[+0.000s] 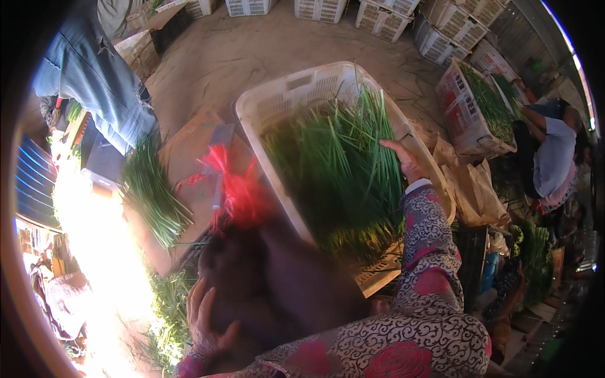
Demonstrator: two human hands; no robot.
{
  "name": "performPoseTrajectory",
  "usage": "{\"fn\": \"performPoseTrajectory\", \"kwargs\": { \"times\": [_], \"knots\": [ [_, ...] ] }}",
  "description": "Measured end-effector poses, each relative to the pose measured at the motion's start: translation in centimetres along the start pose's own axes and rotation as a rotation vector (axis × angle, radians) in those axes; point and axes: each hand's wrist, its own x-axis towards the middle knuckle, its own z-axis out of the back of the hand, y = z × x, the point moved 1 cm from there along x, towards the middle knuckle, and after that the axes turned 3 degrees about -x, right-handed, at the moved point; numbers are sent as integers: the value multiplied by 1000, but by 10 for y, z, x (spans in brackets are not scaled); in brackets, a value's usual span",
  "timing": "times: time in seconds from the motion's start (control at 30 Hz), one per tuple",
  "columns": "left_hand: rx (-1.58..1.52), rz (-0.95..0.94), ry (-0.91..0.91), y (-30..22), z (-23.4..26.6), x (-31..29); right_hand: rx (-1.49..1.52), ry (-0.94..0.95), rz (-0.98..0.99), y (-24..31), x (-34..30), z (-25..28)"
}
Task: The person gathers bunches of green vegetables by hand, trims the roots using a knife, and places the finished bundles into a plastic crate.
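Observation:
A white plastic crate (271,107) stands in front of me, filled with long green chives (334,170). At its right side, my right hand (405,162) is closed around the edge of the chives; the thumb side shows and the other fingers are hidden among the leaves. My left hand (205,321) lies with fingers apart against a dark, blurred shape (277,290), perhaps my knee. Beyond that shape sits a bunch of red ties (230,186), close to the crate's left wall.
More chives (154,189) lie on a brown board (183,145) to the left, beside a person's jeans (101,82). At right stand another filled crate (466,113), brown paper (472,183) and a crouching person (554,151). Stacked crates (384,19) line the back.

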Motion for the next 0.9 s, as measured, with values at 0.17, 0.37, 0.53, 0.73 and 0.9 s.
{"fn": "performPoseTrajectory", "kwargs": {
  "times": [0.17,0.37,0.53,0.73,0.9],
  "knots": [
    [-11,33,42,-2,3,0,-295,-100,-111,-4,5,-16],
    [6,32,38,-7,7,6,4,103,9,-40,39,-13],
    [-386,94,118,0,2,95,128,244,-55,-31,26,-14],
    [-1212,256,475,-22,-148,299,-312,1,249,-20,-19,-61],
    [-1584,348,238,-30,-250,340,-1138,-315,706,-41,-76,-137]
  ]
}}
